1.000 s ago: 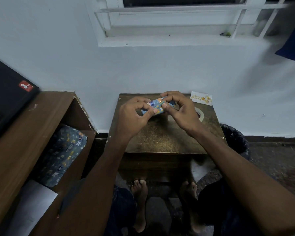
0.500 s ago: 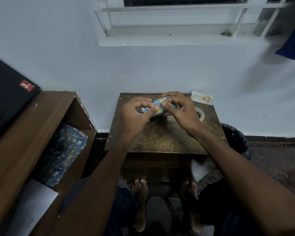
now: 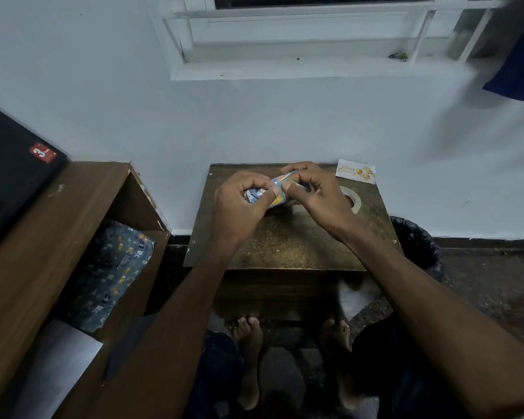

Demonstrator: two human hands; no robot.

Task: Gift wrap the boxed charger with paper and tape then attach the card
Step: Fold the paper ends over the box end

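Head view, looking down from a seated person's eyes onto a small dark brown table (image 3: 288, 246) pushed against a pale wall. Both bare hands meet above the far half of the table, holding a small wrapped box (image 3: 277, 193) covered in light blue paper with yellow and white patterns. The left hand (image 3: 239, 207) has its fingers curled over the box's left end, thumb tip pressed on the paper near the middle, so its grip is pinching the box. The right hand (image 3: 318, 196) curls round the right end, its thumb tip just beside the left thumb – this grip too is pinching the wrapped box. Whether the box rests on the table or is held slightly above it cannot be told.

At the table's far right corner lies a small white card (image 3: 356, 171) with gold lettering and balloons. Just in front of it, partly hidden by the right hand, sits a roll of tape (image 3: 354, 201), lying flat.

To the left stands a brown wooden shelf unit (image 3: 43, 237); a sheet of patterned gift paper (image 3: 112, 273) lies in its open compartment, with white paper (image 3: 58, 364) nearer the viewer. A black bin liner (image 3: 415, 243) shows right of the table – bare feet rest on the floor below
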